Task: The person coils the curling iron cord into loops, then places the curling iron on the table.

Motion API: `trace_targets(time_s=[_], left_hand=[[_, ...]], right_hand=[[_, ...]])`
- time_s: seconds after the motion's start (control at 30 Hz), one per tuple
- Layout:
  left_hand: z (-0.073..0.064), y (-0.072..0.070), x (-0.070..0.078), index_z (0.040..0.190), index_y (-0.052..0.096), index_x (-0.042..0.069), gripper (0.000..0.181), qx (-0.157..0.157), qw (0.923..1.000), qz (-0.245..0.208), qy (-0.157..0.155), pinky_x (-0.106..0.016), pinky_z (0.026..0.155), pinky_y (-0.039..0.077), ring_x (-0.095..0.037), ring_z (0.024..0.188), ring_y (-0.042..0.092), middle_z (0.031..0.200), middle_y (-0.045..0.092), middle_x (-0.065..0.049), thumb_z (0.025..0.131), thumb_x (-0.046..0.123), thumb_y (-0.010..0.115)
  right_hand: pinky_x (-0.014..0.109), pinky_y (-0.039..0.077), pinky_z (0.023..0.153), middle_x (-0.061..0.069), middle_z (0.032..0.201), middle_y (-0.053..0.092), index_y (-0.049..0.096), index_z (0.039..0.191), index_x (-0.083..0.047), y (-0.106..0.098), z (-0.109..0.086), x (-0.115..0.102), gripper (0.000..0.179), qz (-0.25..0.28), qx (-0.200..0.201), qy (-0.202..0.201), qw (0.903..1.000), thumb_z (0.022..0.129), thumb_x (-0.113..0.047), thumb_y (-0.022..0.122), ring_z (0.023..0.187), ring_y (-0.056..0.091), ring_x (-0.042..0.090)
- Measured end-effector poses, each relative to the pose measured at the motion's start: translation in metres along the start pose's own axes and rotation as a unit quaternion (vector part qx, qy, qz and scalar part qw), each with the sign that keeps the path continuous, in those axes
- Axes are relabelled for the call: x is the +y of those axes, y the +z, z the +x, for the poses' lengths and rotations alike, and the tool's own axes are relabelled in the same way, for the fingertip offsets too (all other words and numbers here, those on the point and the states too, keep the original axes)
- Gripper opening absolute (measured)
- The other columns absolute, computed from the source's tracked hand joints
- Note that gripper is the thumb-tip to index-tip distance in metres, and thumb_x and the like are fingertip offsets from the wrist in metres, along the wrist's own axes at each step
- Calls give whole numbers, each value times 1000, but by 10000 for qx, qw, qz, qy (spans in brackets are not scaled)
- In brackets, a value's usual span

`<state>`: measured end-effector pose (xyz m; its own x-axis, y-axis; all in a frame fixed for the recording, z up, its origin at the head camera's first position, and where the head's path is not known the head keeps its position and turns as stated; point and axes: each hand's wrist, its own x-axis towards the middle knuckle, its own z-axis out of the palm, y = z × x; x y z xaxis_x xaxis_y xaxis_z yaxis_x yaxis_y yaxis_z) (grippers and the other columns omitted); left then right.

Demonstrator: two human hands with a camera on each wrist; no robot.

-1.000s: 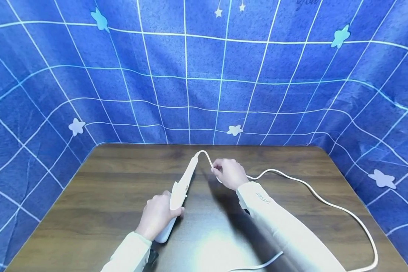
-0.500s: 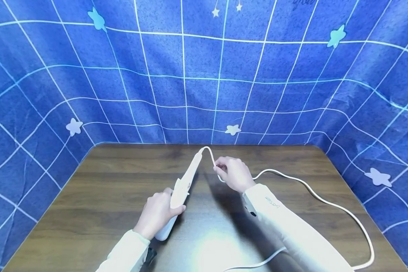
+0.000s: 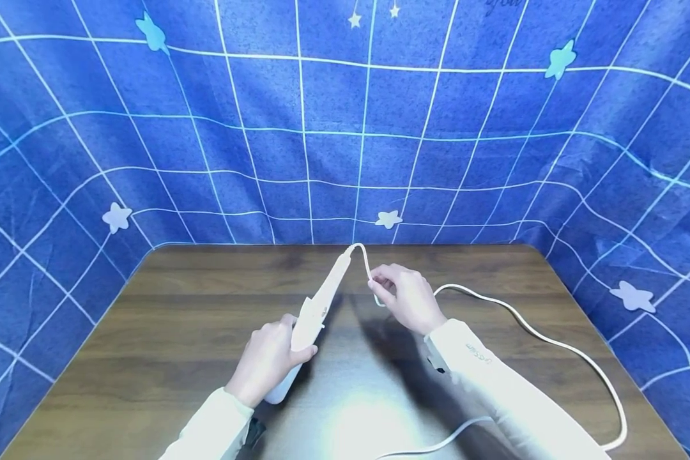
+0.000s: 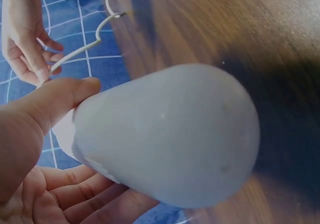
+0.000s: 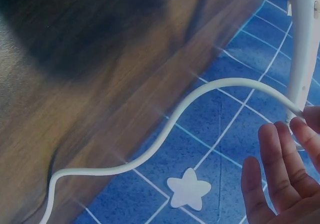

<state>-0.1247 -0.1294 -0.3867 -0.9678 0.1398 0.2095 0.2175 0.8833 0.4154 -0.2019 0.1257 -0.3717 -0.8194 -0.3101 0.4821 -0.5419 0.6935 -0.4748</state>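
My left hand [image 3: 267,361] grips a white corded hair curler [image 3: 328,291] around its middle, with the thumb on the right side. Its broad rounded end [image 4: 175,134] points back toward me, filling much of the left wrist view. The slim handle slants up and away to the right. From the handle's tip a white cord [image 3: 366,260] bends over and down to my right hand [image 3: 408,297], which pinches it between thumb and fingers. In the right wrist view, the other fingers [image 5: 272,151] of that hand stand spread beside the cord.
The cord's remaining length [image 3: 552,342] loops across the right side of the wooden table [image 3: 167,332]. Another stretch of cord [image 3: 443,445] lies near the front, partly behind my right sleeve. A blue grid-patterned curtain [image 3: 333,160] surrounds the back and sides.
Both hands have shifted slightly to the right in view, and the handle's tip has risen a little. The left hand still grips the hair curler, and the right still pinches the cord.
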Motion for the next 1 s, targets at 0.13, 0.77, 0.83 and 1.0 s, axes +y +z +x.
trace_targets(time_s=[0.13,0.77,0.83,1.0], left_hand=[[-1,0,4,108,67,-2,48,7,10000,-31,68,-44,55,51,-31,62,65,76,67,-12,76,28,84],[-6,-8,19,110,67,2,46,55,9995,-203,244,-42,53,49,-25,60,63,77,67,-6,75,27,84],[-7,-9,19,110,67,2,46,74,9993,-227,286,-41,53,49,-24,60,62,77,67,-6,75,26,84],[-7,-8,20,111,67,2,46,111,9988,-256,401,-40,53,49,-22,60,62,79,68,-5,75,25,85]], right_hand=[[38,53,73,-4,87,68,74,101,-13,-2,-4,2,10,17,53,7,10000,95,-19,69,79,67,14],[36,58,72,0,93,70,75,102,-8,-15,-21,1,12,339,484,-143,9982,92,-15,73,80,71,16],[35,58,72,-1,93,70,76,102,-8,-15,-22,1,12,341,529,-152,9979,92,-15,74,80,71,15],[31,58,73,-2,94,70,76,102,-10,-17,-25,0,11,405,540,-142,9976,92,-16,74,80,71,13]])
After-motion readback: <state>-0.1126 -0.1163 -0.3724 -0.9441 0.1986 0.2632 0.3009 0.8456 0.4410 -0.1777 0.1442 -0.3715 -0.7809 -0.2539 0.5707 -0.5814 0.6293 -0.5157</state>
